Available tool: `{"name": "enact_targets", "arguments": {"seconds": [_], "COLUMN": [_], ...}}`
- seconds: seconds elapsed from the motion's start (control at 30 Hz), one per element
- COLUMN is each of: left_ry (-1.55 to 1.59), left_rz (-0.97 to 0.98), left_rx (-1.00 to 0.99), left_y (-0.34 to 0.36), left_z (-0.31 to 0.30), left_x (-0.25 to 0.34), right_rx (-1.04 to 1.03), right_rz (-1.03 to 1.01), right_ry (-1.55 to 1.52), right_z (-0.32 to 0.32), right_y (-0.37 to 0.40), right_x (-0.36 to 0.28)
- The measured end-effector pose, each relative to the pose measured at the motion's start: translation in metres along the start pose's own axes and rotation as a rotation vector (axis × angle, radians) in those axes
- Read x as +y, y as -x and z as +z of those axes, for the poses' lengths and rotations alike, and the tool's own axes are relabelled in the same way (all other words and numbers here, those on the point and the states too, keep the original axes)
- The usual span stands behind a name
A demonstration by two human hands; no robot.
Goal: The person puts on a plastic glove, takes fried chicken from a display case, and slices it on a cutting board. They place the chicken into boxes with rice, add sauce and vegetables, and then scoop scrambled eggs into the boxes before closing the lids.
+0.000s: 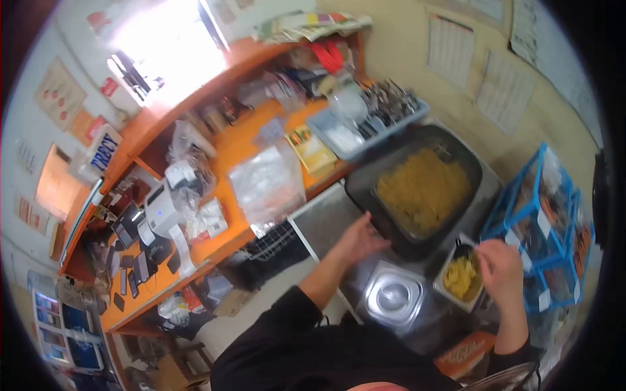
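My left hand (pixel 362 240) is open at the near left edge of a large dark pan (pixel 471 151) that holds a yellow-brown food (pixel 427 189). My right hand (pixel 501 264) is closed at the upper right rim of a small metal container (pixel 468 305). Yellow pieces of food (pixel 460 276) fill that container, and something black stands at its far edge beside my fingers. What the right fingers grip is too small to make out. A square metal lid (pixel 393 297) lies between my hands, touched by neither.
Blue-framed racks (pixel 538 225) stand at the right. Behind the pan is a blue-grey tray (pixel 355 151) with utensils. An orange counter (pixel 229 140) on the left carries plastic bags (pixel 266 186), a yellow box (pixel 313 156) and a printer (pixel 162 207). A red-orange packet (pixel 464 354) lies near my body.
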State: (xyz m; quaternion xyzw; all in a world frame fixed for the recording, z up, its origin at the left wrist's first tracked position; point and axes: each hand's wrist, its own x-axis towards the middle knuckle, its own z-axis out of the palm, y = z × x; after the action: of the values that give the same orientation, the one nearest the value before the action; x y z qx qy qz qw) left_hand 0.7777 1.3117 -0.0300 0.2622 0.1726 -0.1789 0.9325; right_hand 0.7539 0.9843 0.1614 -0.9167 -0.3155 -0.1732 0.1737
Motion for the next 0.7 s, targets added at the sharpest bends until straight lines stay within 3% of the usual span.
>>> {"name": "enact_targets", "arguments": {"seconds": [0.07,0.17,0.27,0.3,0.37,0.4,0.43,0.5,0.53,0.63,0.7], "left_ry": [-0.05,-0.142,-0.141,-0.281,-0.575,-0.669,-0.754,-0.916,-1.034,-1.331,-1.452], "left_rz": [0.07,0.182,0.125,0.178,0.315,0.538,0.506,0.431,0.432,0.499,0.615], "left_rx": [-0.154,-0.072,0.071,0.217,0.503,0.417,0.3,0.066,0.051,0.005,-0.005], "left_y": [-0.003,-0.02,-0.024,-0.02,-0.012,-0.021,-0.018,0.002,0.006,0.011,0.012], "left_z": [-0.016,-0.034,-0.034,-0.024,-0.004,-0.011,-0.001,0.033,0.044,0.064,0.065], "left_x": [0.006,0.003,-0.004,-0.012,-0.021,-0.034,-0.042,-0.058,-0.069,-0.092,-0.101], "right_rx": [-0.037,-0.179,-0.384,-0.471,-0.418,-0.422,-0.427,-0.308,-0.248,-0.35,-0.456], "right_rz": [0.15,0.416,0.607,0.632,0.727,0.734,0.739,0.51,0.395,0.377,0.527], "right_ry": [-0.088,-0.017,0.058,0.06,-0.032,-0.016,-0.001,0.039,0.062,0.128,0.158], "right_z": [0.0,0.025,0.056,0.069,0.096,0.097,0.096,0.122,0.13,0.129,0.112], "right_y": [0.004,0.022,0.023,0.022,0.023,0.016,0.01,0.018,0.021,0.023,0.026], "right_x": [0.007,0.043,0.065,0.07,0.067,0.057,0.049,0.06,0.067,0.079,0.092]}}
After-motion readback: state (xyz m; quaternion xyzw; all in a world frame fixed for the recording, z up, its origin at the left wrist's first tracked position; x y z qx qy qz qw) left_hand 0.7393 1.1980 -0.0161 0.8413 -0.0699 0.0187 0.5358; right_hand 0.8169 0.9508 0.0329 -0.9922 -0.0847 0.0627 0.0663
